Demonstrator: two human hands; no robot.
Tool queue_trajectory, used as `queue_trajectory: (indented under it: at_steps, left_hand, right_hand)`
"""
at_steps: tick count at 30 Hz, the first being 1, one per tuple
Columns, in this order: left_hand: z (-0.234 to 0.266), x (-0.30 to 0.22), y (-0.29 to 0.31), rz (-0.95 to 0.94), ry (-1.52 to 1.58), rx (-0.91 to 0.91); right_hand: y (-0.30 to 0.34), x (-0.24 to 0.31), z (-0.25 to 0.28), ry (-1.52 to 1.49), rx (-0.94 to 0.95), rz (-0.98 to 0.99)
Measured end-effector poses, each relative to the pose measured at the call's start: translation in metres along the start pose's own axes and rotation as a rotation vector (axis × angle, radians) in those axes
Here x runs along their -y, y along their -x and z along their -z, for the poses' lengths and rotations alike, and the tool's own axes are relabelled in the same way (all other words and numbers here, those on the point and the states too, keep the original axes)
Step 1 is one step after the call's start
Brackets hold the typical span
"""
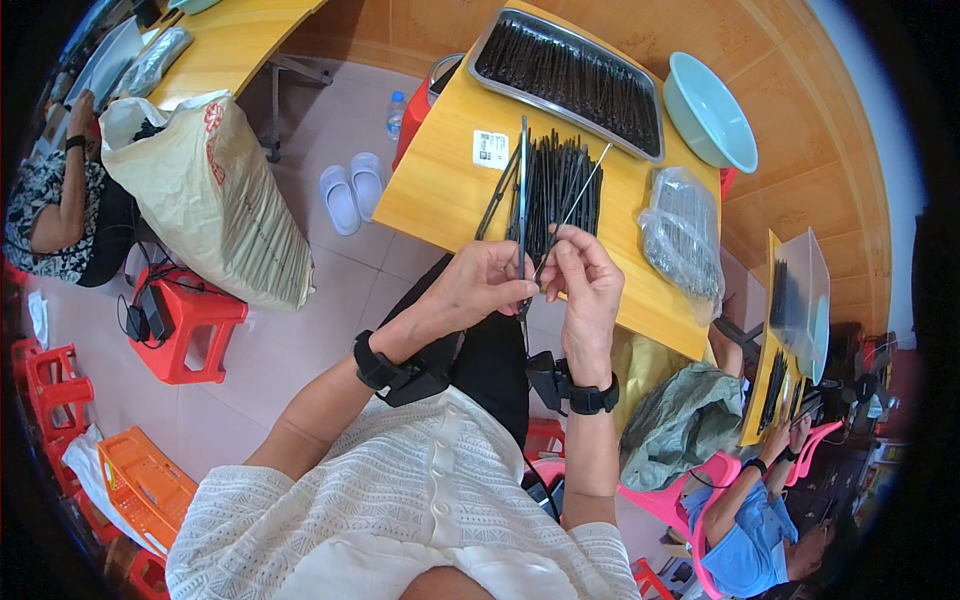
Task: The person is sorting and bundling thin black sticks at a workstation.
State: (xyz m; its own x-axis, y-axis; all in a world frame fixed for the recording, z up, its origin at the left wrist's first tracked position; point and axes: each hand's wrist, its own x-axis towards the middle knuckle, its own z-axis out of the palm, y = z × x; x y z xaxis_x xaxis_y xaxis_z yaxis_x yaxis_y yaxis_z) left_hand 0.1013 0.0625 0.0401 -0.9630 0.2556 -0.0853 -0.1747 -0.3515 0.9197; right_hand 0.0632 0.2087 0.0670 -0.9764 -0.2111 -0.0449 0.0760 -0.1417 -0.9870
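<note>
My left hand point(487, 282) pinches a long, thin black strip point(522, 185) that stands out past my fingers toward the table. Close beside it, my right hand point(585, 272) is closed on a thin rod point(588, 182) with a pale tip, slanting up to the right. The fingertips of both hands almost meet, and what lies between them is too small to make out. Just beyond my hands, a dense bundle of black strips point(570, 165) lies on the yellow table point(435, 190). Another black strip point(494, 203) slants at the left of the bundle.
A metal tray point(572, 122) full of black strips sits at the back, with a pale green basin point(710, 112) to its right. A plastic-wrapped bundle point(682, 240) lies at the table's right side. Co-workers sit far left and lower right. A large sack point(220, 200) stands left.
</note>
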Motion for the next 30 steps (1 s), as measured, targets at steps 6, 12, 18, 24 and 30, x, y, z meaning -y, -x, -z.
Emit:
queue_trajectory:
  at_steps: [6, 12, 18, 24, 30]
  left_hand:
    - [0.0, 0.013, -0.003, -0.021, -0.264, -0.098]
    - [-0.005, 0.005, -0.002, 0.029, -0.179, -0.207]
    - [-0.004, -0.001, 0.001, 0.05, -0.053, -0.154]
    - [-0.002, -0.001, 0.001, 0.031, -0.118, -0.109]
    - [0.003, 0.0, 0.0, 0.044, -0.16, -0.079]
  right_hand:
    - [-0.003, 0.001, -0.014, 0.285, -0.109, 0.181]
    - [-0.009, -0.008, -0.013, 0.482, -0.192, 0.227]
    - [-0.011, -0.004, -0.012, 0.101, -0.134, 0.113]
    - [-0.009, 0.006, -0.015, 0.163, -0.078, 0.195]
    - [-0.013, 0.005, -0.006, 0.204, -0.009, 0.159]
